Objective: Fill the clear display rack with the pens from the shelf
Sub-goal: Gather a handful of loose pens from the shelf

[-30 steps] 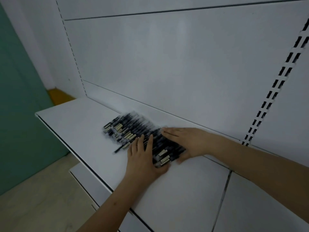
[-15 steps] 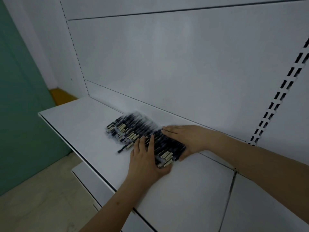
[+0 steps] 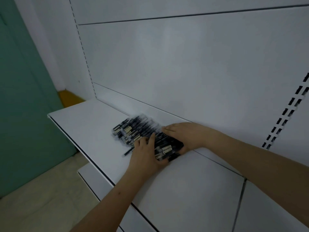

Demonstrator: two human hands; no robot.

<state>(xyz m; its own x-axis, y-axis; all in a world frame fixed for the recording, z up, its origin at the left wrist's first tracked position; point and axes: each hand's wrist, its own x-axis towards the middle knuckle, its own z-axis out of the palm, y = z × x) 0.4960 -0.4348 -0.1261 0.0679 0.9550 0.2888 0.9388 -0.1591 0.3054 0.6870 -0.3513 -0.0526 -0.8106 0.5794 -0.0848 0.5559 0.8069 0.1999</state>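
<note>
A heap of dark pens with pale clips lies on the white shelf, close to the back panel. My left hand lies on the near side of the heap, its fingers bent onto the pens and its thumb against the pen ends. My right hand covers the heap's right part from the back, fingers laid over the pens and thumb tucked round their right edge. Between the two hands sits a bunch of pens. One pen sticks out alone at the front. No clear display rack is in view.
The shelf's front edge runs diagonally, with a lower shelf and a beige floor below. A white back panel with slotted uprights rises behind. A green wall stands at the left.
My left hand's fingers have bent further onto the pens and its thumb has closed on the pen ends. The bunch between my hands is packed tighter. The view has shifted slightly.
</note>
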